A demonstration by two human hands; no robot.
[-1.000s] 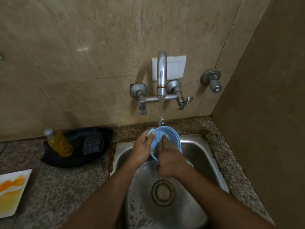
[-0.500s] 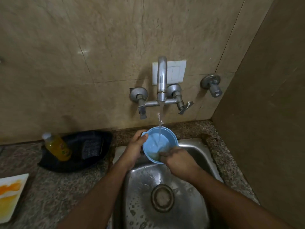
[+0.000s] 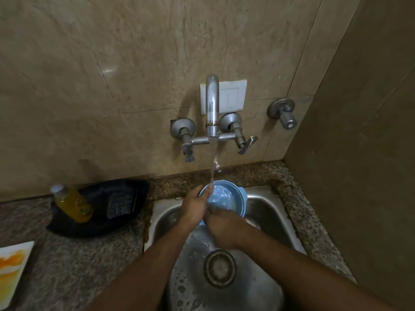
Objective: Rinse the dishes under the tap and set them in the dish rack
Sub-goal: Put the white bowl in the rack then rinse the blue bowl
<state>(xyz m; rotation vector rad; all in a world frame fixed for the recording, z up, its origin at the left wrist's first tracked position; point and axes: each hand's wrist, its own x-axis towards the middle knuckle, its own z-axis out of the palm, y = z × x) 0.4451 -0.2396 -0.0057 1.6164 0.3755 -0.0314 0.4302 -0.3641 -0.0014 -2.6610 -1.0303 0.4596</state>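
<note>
- The beige stone-tiled wall (image 3: 112, 97) filled the upper half of the frame, with a darker side wall running down the right edge.
- The speckled granite counter (image 3: 74, 261) crossed the lower left and wrapped behind the basin.
- The wet stainless steel sink (image 3: 267, 216) sat at lower centre, its round drain (image 3: 220, 268) below the hands.
- A black boat-shaped tray (image 3: 125, 223) lay on the counter at centre left, holding a tilted yellow plastic bottle with a white cap (image 3: 73, 204) and a dark scrub pad (image 3: 120, 202).
- The chrome wall-mounted tap (image 3: 212, 106) stood at upper centre in front of a white switch plate (image 3: 233, 95), water streaming from its spout.
- A white plate with orange streaks (image 3: 11, 270) lay at the lower left edge.
- The round light-blue plastic bowl (image 3: 233, 198) was held over the back of the sink, tilted toward the camera, directly under the stream.
- The left hand (image 3: 194, 207) gripped the bowl's left rim, fingers curled over its edge where the water fell.
- The right hand (image 3: 223, 227) was at the bowl's near edge, blurred; its fingers reached into the bowl, and whether they grasped it could not be told.
</note>
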